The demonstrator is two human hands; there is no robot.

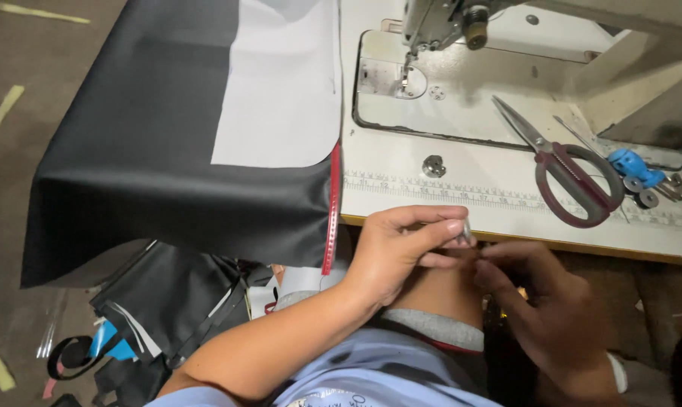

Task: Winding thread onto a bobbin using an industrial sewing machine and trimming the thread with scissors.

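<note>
My left hand (401, 249) pinches a small silvery metal piece (466, 228), bobbin-like, at the front edge of the sewing table (401, 192). My right hand (552, 309) is right beside it, fingertips touching near the same piece, below the table edge over my knee. What the right fingers hold, perhaps a thread, is too small to tell. The sewing machine's needle area (410, 68) is at the top centre.
Black fabric with a white panel and red edge strip (175, 151) drapes off the table's left side. Maroon-handled scissors (567, 173), a blue tool (631, 164), several bobbins (642, 196) and a round metal piece (434, 166) lie on the table. Fabric scraps (145, 324) pile on the floor.
</note>
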